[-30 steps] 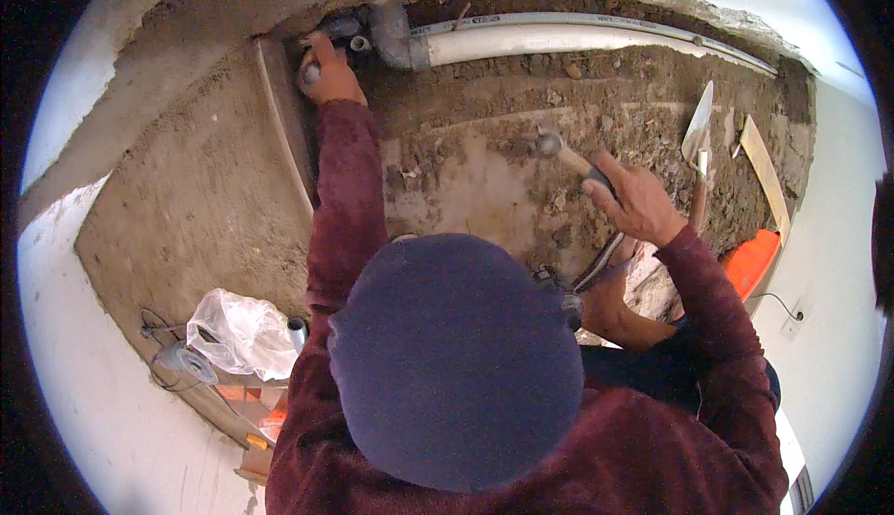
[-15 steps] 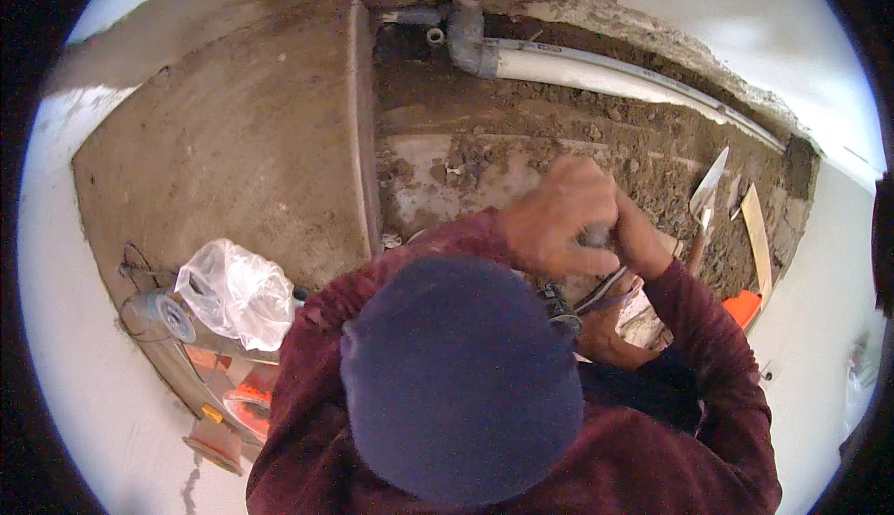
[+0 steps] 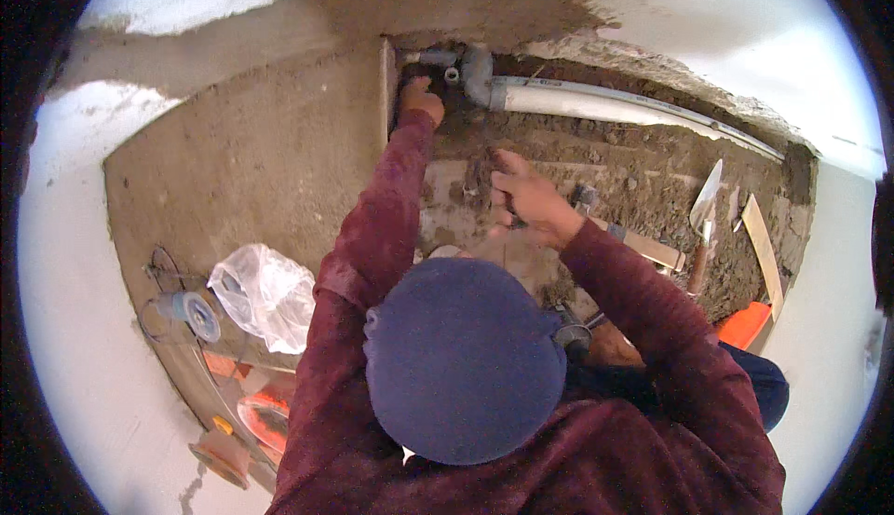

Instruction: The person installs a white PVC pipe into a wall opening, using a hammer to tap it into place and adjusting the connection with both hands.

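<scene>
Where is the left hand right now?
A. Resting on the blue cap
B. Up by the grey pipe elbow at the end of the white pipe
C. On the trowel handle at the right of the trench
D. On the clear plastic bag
B: the left hand reaches up beside the grey pipe elbow that joins the white pipe, far from the trowel and the plastic bag.

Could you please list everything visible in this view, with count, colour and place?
long plastic pipe: one, white, across the trench top
grey pipe elbow: one, grey, at the pipe's left end
metal trowel: one, steel blade, wooden handle, right in the dirt
flat wooden strip: one, pale, far right
crumpled plastic bag: one, clear-white, lower left
orange object: one, right, partly hidden
blue knit cap: one, centre
left hand: at the pipe joint
right hand: grasping something dark, unclear
</scene>
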Available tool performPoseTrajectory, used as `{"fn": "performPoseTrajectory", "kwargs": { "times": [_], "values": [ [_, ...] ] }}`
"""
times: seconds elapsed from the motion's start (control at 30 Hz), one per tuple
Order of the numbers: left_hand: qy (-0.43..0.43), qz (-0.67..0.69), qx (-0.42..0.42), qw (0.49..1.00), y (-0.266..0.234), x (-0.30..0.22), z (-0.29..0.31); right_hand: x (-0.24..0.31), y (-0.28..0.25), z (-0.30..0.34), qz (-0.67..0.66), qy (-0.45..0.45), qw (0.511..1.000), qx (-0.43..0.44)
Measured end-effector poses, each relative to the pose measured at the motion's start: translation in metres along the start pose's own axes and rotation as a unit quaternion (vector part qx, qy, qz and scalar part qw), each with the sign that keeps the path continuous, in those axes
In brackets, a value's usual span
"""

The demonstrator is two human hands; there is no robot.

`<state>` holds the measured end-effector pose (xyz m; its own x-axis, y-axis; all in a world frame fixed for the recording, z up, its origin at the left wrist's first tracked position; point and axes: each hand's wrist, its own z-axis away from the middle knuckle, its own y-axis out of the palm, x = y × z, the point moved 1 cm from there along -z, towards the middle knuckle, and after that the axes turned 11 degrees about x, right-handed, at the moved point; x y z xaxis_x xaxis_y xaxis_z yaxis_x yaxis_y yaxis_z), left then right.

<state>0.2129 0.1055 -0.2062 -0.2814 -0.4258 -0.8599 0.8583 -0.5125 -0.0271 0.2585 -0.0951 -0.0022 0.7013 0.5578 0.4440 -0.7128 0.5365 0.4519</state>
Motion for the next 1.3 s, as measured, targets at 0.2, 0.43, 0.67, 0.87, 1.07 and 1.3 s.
{"fn": "performPoseTrajectory", "kwargs": {
  "times": [0.2, 0.43, 0.67, 0.87, 1.07, 1.3],
  "values": [
    [-0.09, -0.197, 0.096, 0.971, -0.003, -0.004, -0.068, -0.005, 0.02, -0.068, -0.161, -0.003, 0.987, 0.005],
    [-0.025, -0.399, 0.119, 0.909, 0.018, 0.038, -0.096, -0.016, 0.01, -0.112, -0.457, -0.079, 0.885, 0.051],
    [0.01, -0.49, 0.151, 0.858, 0.021, 0.057, -0.105, -0.013, -0.001, -0.129, -0.536, -0.093, 0.838, 0.048],
    [0.042, -0.601, 0.177, 0.778, 0.013, 0.076, -0.119, -0.004, -0.016, -0.154, -0.243, -0.135, 0.959, 0.052],
    [0.086, -0.715, 0.191, 0.667, 0.014, 0.08, -0.133, -0.018, -0.074, -0.184, -0.165, -0.1, 0.966, 0.174],
    [0.1, -0.83, 0.254, 0.486, 0.009, 0.087, -0.133, 0.002, -0.006, -0.106, -0.289, -0.075, 0.952, -0.063]
  ]
}}
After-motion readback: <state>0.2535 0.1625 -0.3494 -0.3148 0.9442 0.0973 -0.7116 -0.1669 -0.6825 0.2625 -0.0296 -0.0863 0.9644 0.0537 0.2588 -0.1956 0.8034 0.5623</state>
